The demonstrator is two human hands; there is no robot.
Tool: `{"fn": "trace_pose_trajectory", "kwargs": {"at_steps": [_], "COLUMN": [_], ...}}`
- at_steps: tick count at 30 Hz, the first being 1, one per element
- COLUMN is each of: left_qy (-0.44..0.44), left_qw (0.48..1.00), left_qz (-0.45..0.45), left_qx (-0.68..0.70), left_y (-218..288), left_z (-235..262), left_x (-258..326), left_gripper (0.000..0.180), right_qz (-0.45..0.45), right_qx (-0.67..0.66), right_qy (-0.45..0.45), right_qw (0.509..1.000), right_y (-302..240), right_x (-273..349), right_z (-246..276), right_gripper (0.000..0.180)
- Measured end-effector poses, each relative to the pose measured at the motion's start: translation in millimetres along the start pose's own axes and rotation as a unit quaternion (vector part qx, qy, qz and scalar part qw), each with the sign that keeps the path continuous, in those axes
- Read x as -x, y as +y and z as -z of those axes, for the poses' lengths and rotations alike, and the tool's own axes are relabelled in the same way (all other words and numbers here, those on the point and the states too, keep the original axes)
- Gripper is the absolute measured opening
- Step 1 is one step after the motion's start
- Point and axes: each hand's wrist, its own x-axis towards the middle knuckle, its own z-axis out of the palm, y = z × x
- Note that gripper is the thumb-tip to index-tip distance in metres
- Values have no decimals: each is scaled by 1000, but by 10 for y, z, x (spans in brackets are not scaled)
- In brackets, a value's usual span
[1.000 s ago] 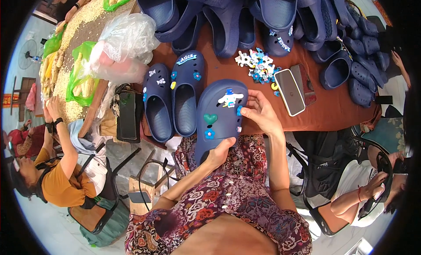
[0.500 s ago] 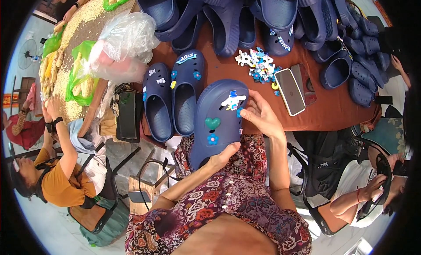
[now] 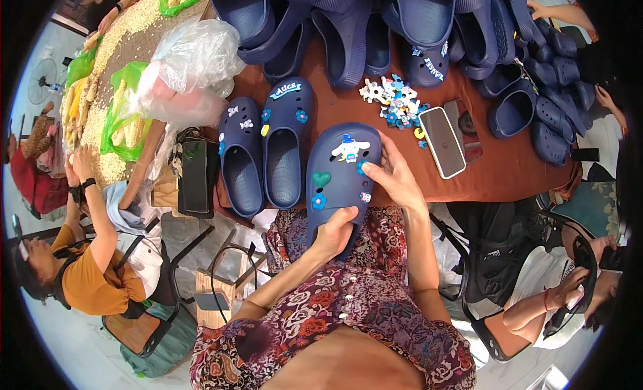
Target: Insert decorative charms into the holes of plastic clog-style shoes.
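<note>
A navy clog (image 3: 341, 165) is held above my lap, its toe pointing away from me. My left hand (image 3: 335, 236) is closed around its heel end, thumb on top. At its right side my right hand (image 3: 396, 181) grips the toe part, with the thumb against a blue flower charm (image 3: 362, 167). The clog also carries a white long-eared figure charm (image 3: 349, 150), a green heart charm (image 3: 321, 179), another blue flower charm (image 3: 318, 201) and a small pale charm (image 3: 366, 197). Left of it stand two decorated navy clogs (image 3: 282, 172) (image 3: 242, 179).
Loose charms (image 3: 396, 102) lie heaped on the brown cloth (image 3: 335, 108), beside a white-edged phone (image 3: 442, 142). Navy clogs (image 3: 348, 35) pile up at the back, more (image 3: 556, 102) at the right. A clear plastic bag (image 3: 194, 61) and a black phone (image 3: 195, 175) are left. People sit on both sides.
The held clog has shifted slightly right and turned more upright. My left hand has moved right with it, and the pale charm at its side now shows more fully.
</note>
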Motion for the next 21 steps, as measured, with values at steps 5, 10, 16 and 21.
{"fn": "trace_pose_trajectory", "kwargs": {"at_steps": [5, 10, 16, 21], "left_qy": [22, 33, 36, 41], "left_qw": [999, 998, 997, 996], "left_qz": [-30, -54, -61, -59], "left_qx": [11, -24, -21, -49], "left_y": [6, 14, -15, -60], "left_z": [-42, -67, -179, -151], "left_x": [-44, -25, 1, 22], "left_gripper": [42, 36, 31, 27], "right_qz": [34, 182, 216, 205], "right_qx": [35, 242, 372, 367], "right_qy": [37, 145, 123, 103], "right_qw": [998, 942, 894, 902], "right_y": [168, -42, -209, -163], "right_x": [3, 16, -7, -37], "right_z": [66, -24, -139, -112], "right_gripper": [76, 51, 50, 46]}}
